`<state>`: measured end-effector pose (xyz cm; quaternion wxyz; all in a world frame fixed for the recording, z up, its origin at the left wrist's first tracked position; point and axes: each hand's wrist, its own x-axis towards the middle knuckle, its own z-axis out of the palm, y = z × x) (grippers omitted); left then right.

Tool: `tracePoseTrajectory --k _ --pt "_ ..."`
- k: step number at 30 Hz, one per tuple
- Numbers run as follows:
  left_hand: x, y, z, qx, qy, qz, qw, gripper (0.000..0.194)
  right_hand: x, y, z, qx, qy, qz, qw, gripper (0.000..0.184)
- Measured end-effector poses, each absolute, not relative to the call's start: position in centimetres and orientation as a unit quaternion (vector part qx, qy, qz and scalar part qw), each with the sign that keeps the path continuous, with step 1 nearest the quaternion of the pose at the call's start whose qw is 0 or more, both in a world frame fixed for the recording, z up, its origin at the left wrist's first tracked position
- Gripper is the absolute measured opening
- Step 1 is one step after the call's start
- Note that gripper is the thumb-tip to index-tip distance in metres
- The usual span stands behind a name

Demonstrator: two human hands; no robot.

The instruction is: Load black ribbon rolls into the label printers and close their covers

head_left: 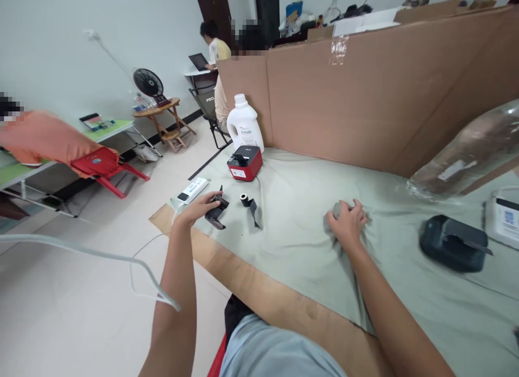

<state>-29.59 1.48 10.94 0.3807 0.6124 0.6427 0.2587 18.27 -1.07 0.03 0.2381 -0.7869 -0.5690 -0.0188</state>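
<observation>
My left hand is at the left edge of the cloth-covered table, its fingers and thumb closed on a dark, curled strip. To its right lies a small roll with a white core and a dark tail. Farther right, my right hand rests low over the cloth. Between its thumb and fingers is a small grey rounded piece, partly covered by the hand. A red and black box-shaped device stands beyond the left hand.
A white power strip lies beside my left hand. Behind are a white jug and a tall cardboard panel. At right are a dark device with a strip, a white device and a clear plastic-wrapped bundle. Several people sit nearby.
</observation>
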Motion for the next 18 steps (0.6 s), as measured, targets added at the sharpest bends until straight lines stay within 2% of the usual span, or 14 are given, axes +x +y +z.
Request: tracePoseTrajectory --k 7,11,15,18 --pt "-24.6 2.8 7.3 0.643 0.741 0.151 0.122 0.046 18.4 -1.0 -0.2 -0.782 -0.574 -0.019 0.242 0.050" --pt "-23.7 2.8 7.4 0.627 0.760 0.144 0.090 0.050 18.6 -1.2 -0.3 -0.782 -0.574 -0.019 0.241 0.051" --pt "-25.8 6.0 9.8 0.558 0.771 0.304 0.039 0.046 18.1 -1.8 0.2 -0.773 -0.583 -0.028 0.248 0.052" --pt "-27.1 11.7 11.2 0.558 0.732 0.366 0.135 0.049 15.3 -0.7 1.6 -0.716 -0.637 0.002 0.286 0.046"
